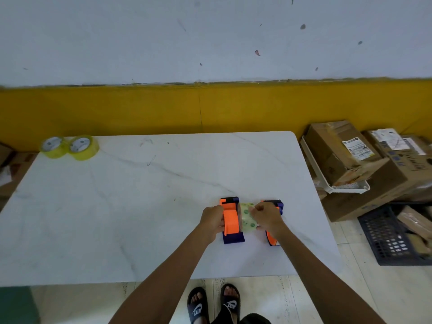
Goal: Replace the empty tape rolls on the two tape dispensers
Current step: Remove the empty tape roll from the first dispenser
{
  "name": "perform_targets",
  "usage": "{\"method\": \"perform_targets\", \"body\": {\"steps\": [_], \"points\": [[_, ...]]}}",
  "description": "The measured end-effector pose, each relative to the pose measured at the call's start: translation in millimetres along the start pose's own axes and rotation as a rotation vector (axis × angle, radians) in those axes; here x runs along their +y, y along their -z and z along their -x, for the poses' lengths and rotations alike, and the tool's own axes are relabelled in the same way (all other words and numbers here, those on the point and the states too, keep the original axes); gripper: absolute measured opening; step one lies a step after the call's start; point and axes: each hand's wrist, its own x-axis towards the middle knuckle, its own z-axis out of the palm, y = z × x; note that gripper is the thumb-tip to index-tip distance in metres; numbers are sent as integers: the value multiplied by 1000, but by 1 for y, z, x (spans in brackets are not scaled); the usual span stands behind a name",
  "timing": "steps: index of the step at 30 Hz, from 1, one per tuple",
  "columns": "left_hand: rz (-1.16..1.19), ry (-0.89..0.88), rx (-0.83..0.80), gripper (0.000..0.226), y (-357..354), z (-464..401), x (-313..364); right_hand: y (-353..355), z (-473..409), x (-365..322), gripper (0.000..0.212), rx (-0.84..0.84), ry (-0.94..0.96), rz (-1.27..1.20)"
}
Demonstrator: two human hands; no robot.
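Two orange-and-purple tape dispensers stand side by side near the front right of the white table (140,206). My left hand (212,220) grips the left dispenser (231,222) from its left side. My right hand (265,217) is closed on a pale, nearly used-up tape roll (246,216) that sits between the two dispensers, against the left one's right side. The right dispenser (275,206) is mostly hidden behind my right hand and wrist. Two full yellow tape rolls (70,147) lie touching each other at the table's far left corner.
Cardboard boxes (350,155) and a white tray (336,185) are stacked just beyond the table's right edge. A dark plastic crate (392,239) sits on the floor below them. A yellow and white wall runs behind the table. My sandalled feet stand at the front edge.
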Motion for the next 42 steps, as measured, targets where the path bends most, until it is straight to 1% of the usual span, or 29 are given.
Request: {"method": "perform_targets", "body": {"steps": [1,5,10,13,15,17,19,22,24,27,29,35,39,42], "points": [[-4,-2,2,26,0,-2,-3,8,-3,-1,29,8,-19,-12],[-26,-13,20,25,0,-7,-7,30,-3,-11,15,-8,-59,-56],[-85,-37,61,18,-1,-19,-16,35,-7,-11,17,-34,-54,-67],[-230,-50,106,18,0,-25,-33,33,-10,-12,19,-30,-15,-78],[-351,-56,117,17,4,-25,-41,32,-12,-16,24,-42,1,-66],[-403,-72,129,12,9,-17,-34,31,-14,-23,29,-60,18,-52],[-432,-135,178,9,17,-12,-16,29,-16,-36,26,-77,56,-50],[-407,-267,236,15,33,-6,21,24,-19,-62,23,-142,94,-91],[-347,-347,234,16,44,3,46,15,-18,-85,22,-202,124,-119],[-227,-404,192,17,59,20,75,-4,-15,-121,20,-256,190,-116],[-175,-424,194,22,72,31,86,-23,-12,-145,20,-284,253,-103],[-62,-499,321,25,140,56,90,-89,17,-212,22,-356,428,-12],[-41,-537,414,23,203,72,89,-143,41,-248,22,-399,491,11],[-37,-544,439,21,256,86,86,-189,63,-273,22,-428,506,-2]]}}
